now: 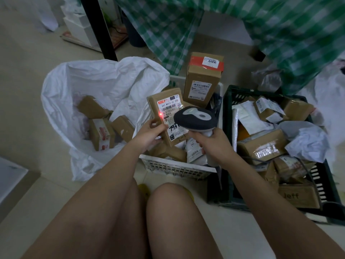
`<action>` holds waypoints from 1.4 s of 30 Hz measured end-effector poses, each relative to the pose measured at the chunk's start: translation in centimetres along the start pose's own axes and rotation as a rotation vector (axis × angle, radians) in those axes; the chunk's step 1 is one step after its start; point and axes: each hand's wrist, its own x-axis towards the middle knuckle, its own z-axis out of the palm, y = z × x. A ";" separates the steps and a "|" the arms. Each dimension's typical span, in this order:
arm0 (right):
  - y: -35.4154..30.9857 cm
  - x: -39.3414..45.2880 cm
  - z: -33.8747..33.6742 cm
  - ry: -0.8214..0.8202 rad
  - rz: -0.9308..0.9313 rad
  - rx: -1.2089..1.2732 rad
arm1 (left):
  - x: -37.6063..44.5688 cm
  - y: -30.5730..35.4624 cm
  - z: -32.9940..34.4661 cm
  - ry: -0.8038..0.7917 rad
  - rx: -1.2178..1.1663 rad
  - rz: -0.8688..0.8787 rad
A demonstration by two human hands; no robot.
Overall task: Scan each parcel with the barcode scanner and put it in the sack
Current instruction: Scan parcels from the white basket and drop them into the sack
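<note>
The left hand [149, 132] pinches the lower left edge of a flat brown cardboard parcel [166, 116], thumb on its labelled face, holding it upright and tilted above the white basket [177, 169]. The right hand [214, 144] has its fingers [200, 144] wrapped round the pale grip of the barcode scanner [195, 120], whose dark rounded head lies just beside the parcel's right edge. A red dot [160, 114] shows on the white printed label near the left thumb. The white woven sack [104, 79] stands open to the left on the floor, brown boxes inside. A tall taped box [202, 79] stands behind. A dark slatted crate [231, 101] of parcels sits to the right.
</note>
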 end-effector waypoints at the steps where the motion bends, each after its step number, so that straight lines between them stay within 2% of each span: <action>1: 0.0 -0.1 0.1 -0.010 -0.004 -0.010 | 0.0 0.0 0.0 0.002 -0.006 0.003; 21: -1.0 -0.3 0.4 0.045 -0.020 0.028 | -0.2 -0.2 -0.2 -0.003 -0.002 -0.010; 28: -1.8 1.9 3.0 0.105 -0.015 0.046 | -0.9 1.4 -6.1 0.311 -0.098 0.091; 31: -1.9 2.8 4.1 0.105 0.003 0.030 | -0.1 2.5 -10.6 0.581 0.130 0.208; 33: -1.7 3.2 4.6 0.095 0.020 0.029 | 1.2 3.1 -13.5 0.689 0.317 0.238; 37: -1.5 3.6 4.1 0.073 0.056 0.011 | 3.5 3.4 -14.6 0.648 0.388 0.201; 42: 0.2 3.9 1.7 0.128 0.132 -0.002 | 3.9 2.2 -8.2 0.330 0.575 0.216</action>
